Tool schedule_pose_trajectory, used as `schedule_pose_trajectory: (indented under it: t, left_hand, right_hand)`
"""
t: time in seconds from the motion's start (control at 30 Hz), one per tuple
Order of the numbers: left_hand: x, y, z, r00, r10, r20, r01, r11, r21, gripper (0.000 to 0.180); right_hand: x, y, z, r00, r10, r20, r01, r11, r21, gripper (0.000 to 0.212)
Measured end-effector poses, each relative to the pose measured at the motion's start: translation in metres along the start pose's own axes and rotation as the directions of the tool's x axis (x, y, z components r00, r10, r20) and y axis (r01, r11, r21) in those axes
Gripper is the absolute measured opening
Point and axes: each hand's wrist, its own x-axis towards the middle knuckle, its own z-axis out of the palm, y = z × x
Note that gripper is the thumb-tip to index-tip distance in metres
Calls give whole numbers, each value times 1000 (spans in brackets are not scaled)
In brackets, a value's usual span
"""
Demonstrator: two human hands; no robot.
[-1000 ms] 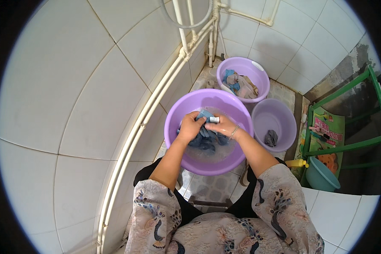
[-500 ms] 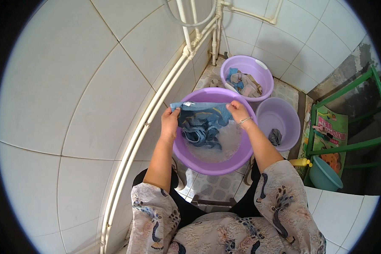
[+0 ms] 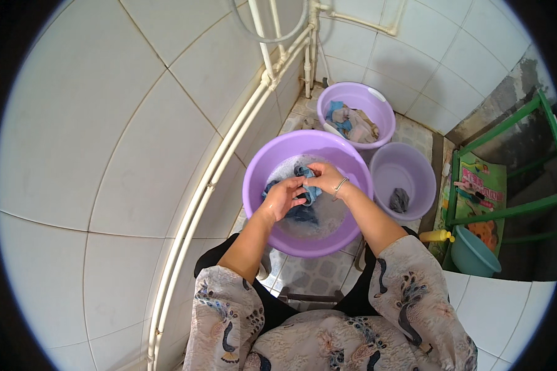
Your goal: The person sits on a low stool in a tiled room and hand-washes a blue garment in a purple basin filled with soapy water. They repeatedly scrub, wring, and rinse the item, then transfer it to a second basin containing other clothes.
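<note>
Head camera, looking down: a person in a patterned grey top bends over a large purple basin [image 3: 260, 185] of soapy water set on a tiled floor [image 3: 309, 275]. Both hands meet above the water, closed on a wet blue garment [image 3: 308, 193]: the left hand [image 3: 283, 198] is curled into a fist around the cloth's near end, while the right hand [image 3: 325, 178], a thin bracelet at its wrist, pinches the bunched fabric from the far side, fingers pressed together. The rest of the garment trails down into the suds in the middle of the basin. Just behind, against the wall pipes [image 3: 229, 161], a second purple basin [image 3: 377, 102] holds a heap of mixed laundry, and a smaller purple tub [image 3: 387, 167] to the right holds one dark cloth [image 3: 400, 200]. A green metal rack [image 3: 507, 210] and a teal bucket [image 3: 473, 253] stand further right.
</note>
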Motion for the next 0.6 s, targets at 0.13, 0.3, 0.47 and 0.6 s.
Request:
schedule_pose_trajectory:
  t: [0.13,0.3,0.47,0.6]
  left_hand:
    - [-2,5,-6,993,105,-50,-73,902,426,38]
    - [22,-23,-55,912,410,-33,-313,744,590,42]
    - [-7,-17,-36,902,421,93,-394,717,575,46]
    - [-18,-3,-25,853,497,156,-498,690,525,47]
  right_hand:
    - [-19,-10,-13,981,-151,-122,66,850,-522,24]
    - [-55,-80,-27,925,-365,-109,204,717,-667,21]
    - [-78,-146,-18,893,-450,6,307,600,-739,22]
    - [-67,-183,-30,840,-539,-58,411,703,-581,21]
